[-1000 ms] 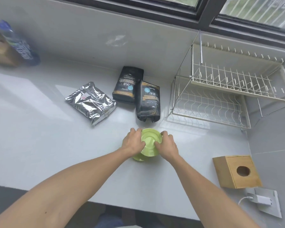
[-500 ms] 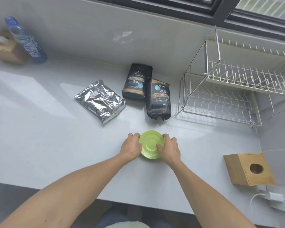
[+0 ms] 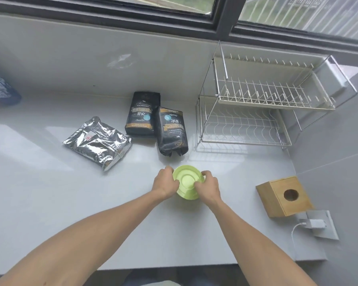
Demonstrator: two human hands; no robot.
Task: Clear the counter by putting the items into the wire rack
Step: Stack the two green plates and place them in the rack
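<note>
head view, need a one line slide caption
Both hands, left hand and right hand, grip green plates on the counter, beside an empty wire rack.

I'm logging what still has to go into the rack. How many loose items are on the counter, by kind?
Black coffee bags: 2
Silver foil pouch: 1
Green plates, held by both hands, possibly a stack: cannot count
Total: at least 4

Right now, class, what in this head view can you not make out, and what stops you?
- Blue bottle: cut off by the left edge, label blurred.
- Green plates: both hands, left hand and right hand, cover the rims; the count is unclear.
- Small print on the two black bags: too small.
</note>
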